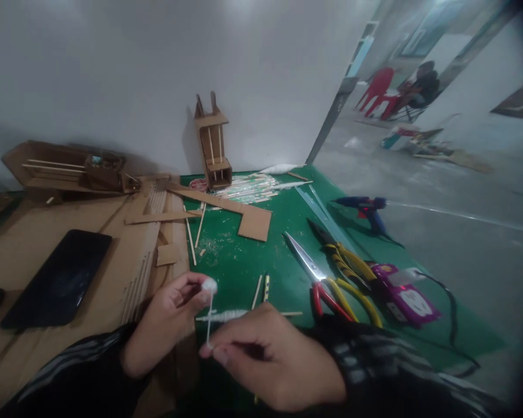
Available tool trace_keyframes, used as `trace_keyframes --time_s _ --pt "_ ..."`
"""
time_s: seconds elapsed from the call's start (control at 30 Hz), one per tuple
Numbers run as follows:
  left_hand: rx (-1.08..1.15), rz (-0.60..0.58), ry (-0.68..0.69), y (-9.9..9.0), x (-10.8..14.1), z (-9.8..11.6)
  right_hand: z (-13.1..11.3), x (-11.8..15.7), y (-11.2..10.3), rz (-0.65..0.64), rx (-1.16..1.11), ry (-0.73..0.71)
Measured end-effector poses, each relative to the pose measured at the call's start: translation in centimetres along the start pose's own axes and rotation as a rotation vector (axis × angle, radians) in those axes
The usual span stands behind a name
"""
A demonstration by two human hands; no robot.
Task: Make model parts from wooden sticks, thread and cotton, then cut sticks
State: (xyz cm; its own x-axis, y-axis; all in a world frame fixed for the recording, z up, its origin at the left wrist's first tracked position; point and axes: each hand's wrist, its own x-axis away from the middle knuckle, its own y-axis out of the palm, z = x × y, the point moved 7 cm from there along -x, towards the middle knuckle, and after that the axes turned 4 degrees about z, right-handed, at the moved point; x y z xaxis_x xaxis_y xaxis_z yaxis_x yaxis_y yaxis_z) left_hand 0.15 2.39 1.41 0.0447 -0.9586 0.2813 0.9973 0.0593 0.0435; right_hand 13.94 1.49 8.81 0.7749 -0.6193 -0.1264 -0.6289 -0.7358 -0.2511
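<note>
The right hand, pinching white thread, partly hid the wrapped stick on its far side, while the left hand gripped a white wad.

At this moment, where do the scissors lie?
In the head view, the scissors lie right of centre on the green tabletop, beyond the right hand, with the black-and-yellow pliers close along their right side.

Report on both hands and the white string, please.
Left hand pinching white wad; right hand holding white string. String runs straight between hands. White-wrapped stick shows behind it.
</note>
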Motion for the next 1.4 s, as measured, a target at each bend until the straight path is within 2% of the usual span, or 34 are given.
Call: trace_keyframes --time_s 0.17,0.27,0.53,0.67,0.8,0.9,1.0,1.07,1.3,1.4 --pt "0.348 -0.027 -0.152 1.1 0.8 -0.7 0.0 0.1 2.5 -0.073 0.293 -0.143" --pt "0.496 -0.081 -0.174 1.2 1.3 -0.7 0.7 0.0 2.9 -0.078 0.395 -0.161" --pt "0.59 -0.252 -0.188 1.8 2.8 -0.3 1.8 -0.3 2.5 -0.024 0.473 -0.166" --pt "0.482 -0.234 -0.113 2.0 3.4 -0.7 3.0 -0.6 1.5 0.007 0.46 -0.171" --pt "0.348 -0.229 -0.062 1.9 3.7 -0.7 4.1 -1.2 -0.9 0.005 0.428 -0.109" --pt "0.253 -0.241 -0.073 1.8 3.8 -0.7 4.2 -1.5 -3.5 0.08 0.425 -0.053" --pt "0.202 -0.259 -0.106 2.1 3.9 -0.8 3.7 -1.6 -5.0 0.115 0.43 -0.034" --pt "0.198 -0.22 -0.113 2.1 3.9 -0.9 3.4 -1.5 -5.3 0.12 0.421 -0.029" --pt "0.152 0.047 -0.007 0.6 3.4 -0.6 3.0 -1.4 -5.3 0.139 0.314 0.004" --pt "0.106 0.091 0.056 0.4 3.1 -0.7 2.8 -1.3 -5.4 0.147 0.249 0.03"
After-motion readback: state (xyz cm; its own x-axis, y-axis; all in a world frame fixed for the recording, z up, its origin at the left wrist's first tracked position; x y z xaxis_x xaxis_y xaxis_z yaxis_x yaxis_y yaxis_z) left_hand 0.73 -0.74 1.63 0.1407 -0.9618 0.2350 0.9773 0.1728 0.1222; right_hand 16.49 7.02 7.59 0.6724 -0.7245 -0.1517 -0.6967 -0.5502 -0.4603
